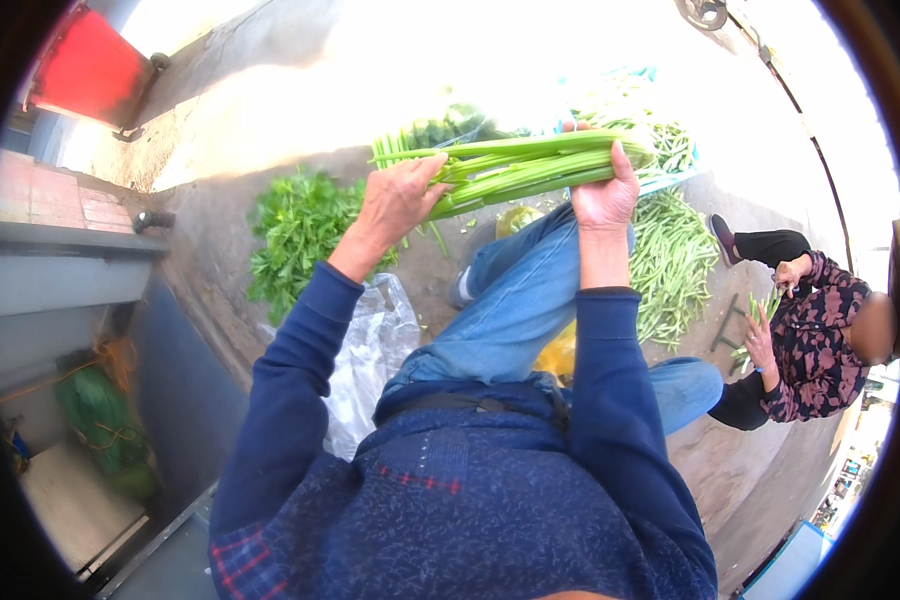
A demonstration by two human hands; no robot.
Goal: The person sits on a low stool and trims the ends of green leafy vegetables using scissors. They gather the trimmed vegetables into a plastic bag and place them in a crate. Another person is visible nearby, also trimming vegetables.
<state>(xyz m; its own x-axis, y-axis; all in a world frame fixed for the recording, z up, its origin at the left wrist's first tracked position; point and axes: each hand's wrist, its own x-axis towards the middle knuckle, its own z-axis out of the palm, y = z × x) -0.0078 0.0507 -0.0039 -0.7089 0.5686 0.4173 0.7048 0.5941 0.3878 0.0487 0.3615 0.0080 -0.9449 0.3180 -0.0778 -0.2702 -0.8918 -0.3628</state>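
A bunch of celery (530,165) is held up sideways in front of my knees, its pale base to the right. My right hand (606,195) grips it near the base, with the palm under it and the thumb over the near side. My left hand (398,200) is closed round the thinner stalks at the left end. Below and left of that hand lies a heap of leafy greens (305,230). More greens (450,125) rest on the ground behind the celery, partly hidden by it.
Long green beans (675,260) are heaped right of my legs. A clear plastic bag (370,350) lies by my left thigh. At the right a seated person (810,340) holds some beans. A red container (90,75) stands far left, and a green sack (105,430) at near left.
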